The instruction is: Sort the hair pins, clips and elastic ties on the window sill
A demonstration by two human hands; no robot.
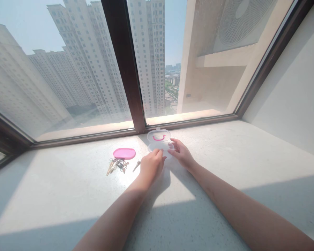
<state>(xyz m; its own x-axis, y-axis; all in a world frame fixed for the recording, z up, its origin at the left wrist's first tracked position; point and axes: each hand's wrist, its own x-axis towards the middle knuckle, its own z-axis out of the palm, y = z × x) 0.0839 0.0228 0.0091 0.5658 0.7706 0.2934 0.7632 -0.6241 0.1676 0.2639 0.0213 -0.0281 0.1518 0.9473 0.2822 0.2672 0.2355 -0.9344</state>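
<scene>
A small clear plastic box (150,148) stands near the window frame with its hinged lid tipped up and back. On the lid is a curved pink handle (159,138). My left hand (153,163) reaches over the front left of the box, fingers bent and drawn together at its opening; whatever they pinch, if anything, is hidden. From the right, my right hand (182,154) holds the box's side between thumb and fingers. Left of my left hand lie a pink oval tray or lid (124,153), a bunch of keys and small metal pieces (117,165), and a slim metal clip (136,166).
The pale speckled windowsill (73,195) carries everything, with sunlit and shaded patches. A dark window frame (139,122) runs along the back, its upright post just behind the box. A white wall (293,90) bounds the right side.
</scene>
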